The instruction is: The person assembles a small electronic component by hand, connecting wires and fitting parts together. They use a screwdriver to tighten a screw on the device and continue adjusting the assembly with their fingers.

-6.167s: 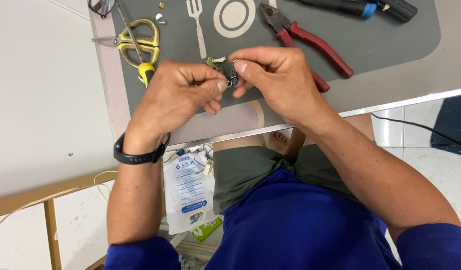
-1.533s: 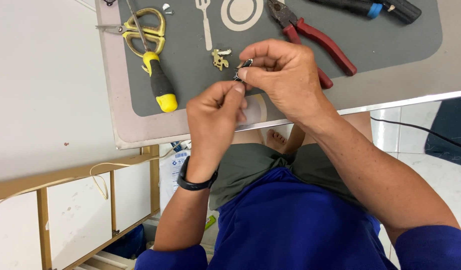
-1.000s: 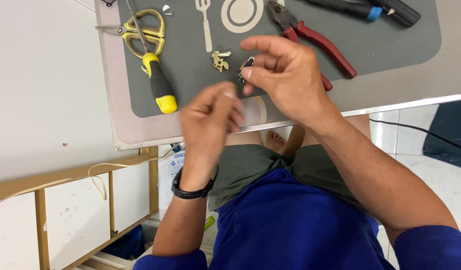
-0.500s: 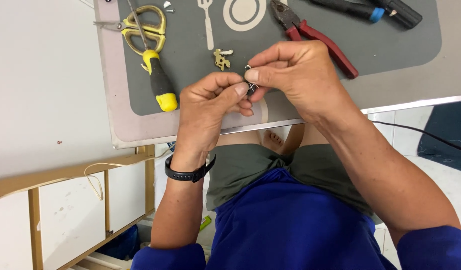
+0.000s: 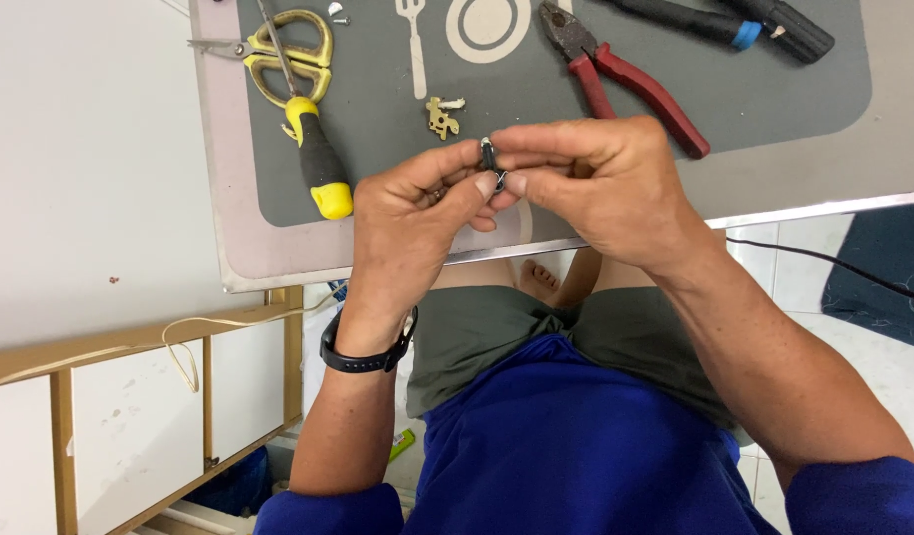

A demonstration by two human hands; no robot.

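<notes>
The pale tabletop (image 5: 794, 188) carries a grey rubbery mat printed with a fork and plate outline (image 5: 377, 188), probably there to stop small bits rolling off. Above its near edge the left hand (image 5: 417, 223) and right hand (image 5: 600, 188) meet, fingertips pressed together and pinching a small dark metal part (image 5: 489, 163) between them, held up close where the eyes can work on it. At one o'clock from the hands lie red-handled pliers (image 5: 625, 84); at ten o'clock a yellow-and-black-handled screwdriver (image 5: 313, 149) crosses yellow-handled scissors (image 5: 278, 50). Just beyond the fingers, at eleven o'clock, sits a small brass-coloured fitting (image 5: 442, 114). Below is a white tiled floor (image 5: 873, 347) and a wooden frame (image 5: 130, 342).
</notes>
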